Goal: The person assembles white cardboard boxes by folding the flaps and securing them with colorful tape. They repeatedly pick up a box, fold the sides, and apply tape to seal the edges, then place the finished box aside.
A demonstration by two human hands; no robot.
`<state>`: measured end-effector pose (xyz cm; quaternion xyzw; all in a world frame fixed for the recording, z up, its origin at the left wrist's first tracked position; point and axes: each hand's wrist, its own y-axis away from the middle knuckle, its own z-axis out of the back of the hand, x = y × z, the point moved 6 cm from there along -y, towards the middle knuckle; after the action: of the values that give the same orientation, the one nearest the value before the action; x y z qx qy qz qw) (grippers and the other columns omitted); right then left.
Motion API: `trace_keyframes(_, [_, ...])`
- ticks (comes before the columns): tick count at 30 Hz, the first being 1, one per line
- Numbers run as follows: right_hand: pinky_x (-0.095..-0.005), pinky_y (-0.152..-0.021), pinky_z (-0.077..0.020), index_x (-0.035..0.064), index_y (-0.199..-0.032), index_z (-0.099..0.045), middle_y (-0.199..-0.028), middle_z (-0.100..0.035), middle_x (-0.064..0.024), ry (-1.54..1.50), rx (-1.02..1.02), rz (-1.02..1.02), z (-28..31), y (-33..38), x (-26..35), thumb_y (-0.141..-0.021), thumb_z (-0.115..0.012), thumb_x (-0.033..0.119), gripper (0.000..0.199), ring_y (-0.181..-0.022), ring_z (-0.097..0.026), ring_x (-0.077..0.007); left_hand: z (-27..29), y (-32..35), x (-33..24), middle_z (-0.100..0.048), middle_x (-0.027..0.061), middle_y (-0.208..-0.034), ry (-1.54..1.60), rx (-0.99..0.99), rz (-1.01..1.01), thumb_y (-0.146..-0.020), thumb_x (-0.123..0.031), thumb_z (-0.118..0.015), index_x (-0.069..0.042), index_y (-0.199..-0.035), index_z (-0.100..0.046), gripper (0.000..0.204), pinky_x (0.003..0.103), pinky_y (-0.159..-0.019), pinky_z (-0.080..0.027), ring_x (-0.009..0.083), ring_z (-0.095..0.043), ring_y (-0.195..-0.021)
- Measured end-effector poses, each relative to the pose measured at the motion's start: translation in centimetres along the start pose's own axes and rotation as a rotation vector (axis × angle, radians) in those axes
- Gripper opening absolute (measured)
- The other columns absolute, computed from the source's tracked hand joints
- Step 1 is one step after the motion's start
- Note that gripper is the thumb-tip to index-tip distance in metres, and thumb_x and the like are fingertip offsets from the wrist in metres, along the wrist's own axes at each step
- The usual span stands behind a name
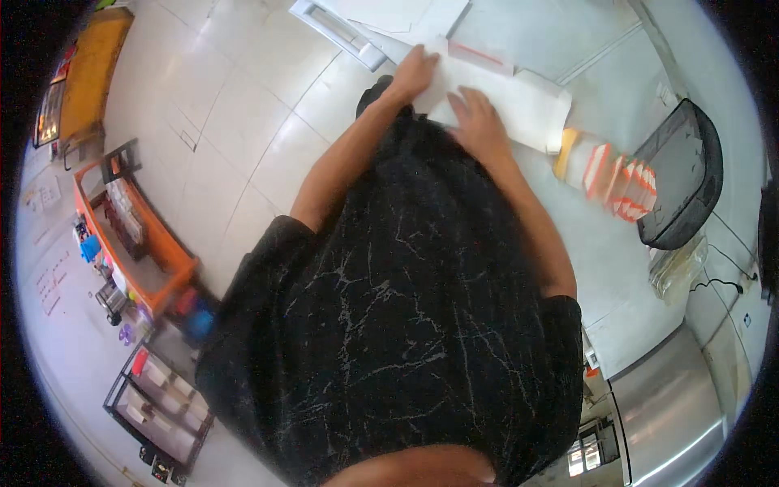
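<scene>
A white paper sheet [527, 101] lies on the pale table at the top middle, its right end curling slightly. At the sheet's left end, my left hand [415, 73] is closed with its fingertips on the edge. Just to the right, my right hand [483, 123] rests over the near side of the sheet, slightly blurred, with fingers apart and nothing visible in them. A narrow white piece with a pinkish-red strip [480, 58] lies along the sheet's far side. Beyond the sheet's right end is a row of orange-and-white folded paper pieces [621, 183].
A black open case [688, 174] stands at the right, with clear plastic bags [680, 268] near it. A white frame-like rail [337, 32] borders the table's left end. An orange bin [138, 235] stands left, and a steel cabinet [669, 414] lower right.
</scene>
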<state>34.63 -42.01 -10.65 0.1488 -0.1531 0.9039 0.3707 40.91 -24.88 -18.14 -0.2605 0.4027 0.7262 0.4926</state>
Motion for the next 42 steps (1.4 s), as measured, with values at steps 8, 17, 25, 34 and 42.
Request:
trace_keyframes(8, [-0.0419,-0.083,-0.0514,0.0043,-0.095,-0.072,-0.097,-0.067,-0.0166,-0.226,0.202,-0.293,1.0,-1.8,-1.7,-0.083,-0.061,0.014,0.019,-0.097,-0.063,-0.0334,0.2,0.6,-2.1,-0.060,0.0355,-0.111,-0.020,0.061,0.026,-0.100,-0.034,-0.047,0.005,-0.121,-0.045,0.045,0.049,-0.089,-0.045,0.0475,-0.059,-0.107])
trace_keyframes(17, [-0.0470,-0.081,-0.0499,0.0030,-0.107,-0.063,-0.107,-0.064,-0.0218,-0.161,0.140,-0.582,-1.9,-4.5,-8.3,-0.066,-0.086,0.031,0.055,-0.101,-0.062,-0.0394,-0.3,0.6,-1.9,-0.061,0.0344,-0.111,0.021,0.036,-0.032,-0.100,-0.036,-0.048,0.005,-0.118,-0.046,0.044,0.050,-0.088,-0.046,0.0479,-0.059,-0.107])
trace_keyframes(25, [-0.0466,-0.087,-0.0453,0.0052,-0.113,-0.058,-0.111,-0.054,-0.0170,0.033,0.015,-0.625,-0.3,-3.6,-6.7,-0.065,-0.085,0.042,0.067,-0.104,-0.053,-0.0359,0.1,0.6,-1.4,-0.058,0.0335,-0.120,-0.005,0.032,-0.030,-0.100,-0.035,-0.050,0.011,-0.133,-0.040,0.057,0.044,-0.095,-0.045,0.0423,-0.059,-0.111])
trace_keyframes(34, [-0.0422,-0.089,-0.0455,0.0049,-0.106,-0.065,-0.114,-0.058,-0.0150,-0.135,-0.494,-0.181,7.1,-8.1,-4.6,-0.079,-0.078,0.036,0.043,-0.108,-0.052,-0.0347,0.7,0.7,-0.5,-0.060,0.0334,-0.116,0.216,0.014,-0.128,-0.101,-0.033,-0.050,0.007,-0.130,-0.043,0.051,0.044,-0.097,-0.044,0.0407,-0.057,-0.115])
trace_keyframes(42, [-0.0443,-0.073,-0.0534,0.0093,-0.098,-0.072,-0.089,-0.072,-0.0148,-0.282,0.043,-0.433,2.2,-11.6,-6.7,-0.083,-0.066,0.038,0.033,-0.086,-0.068,-0.0357,2.0,2.3,-4.5,-0.063,0.0304,-0.099,0.072,0.076,-0.152,-0.100,-0.036,-0.052,0.005,-0.124,-0.043,0.047,0.044,-0.076,-0.049,0.0409,-0.064,-0.090])
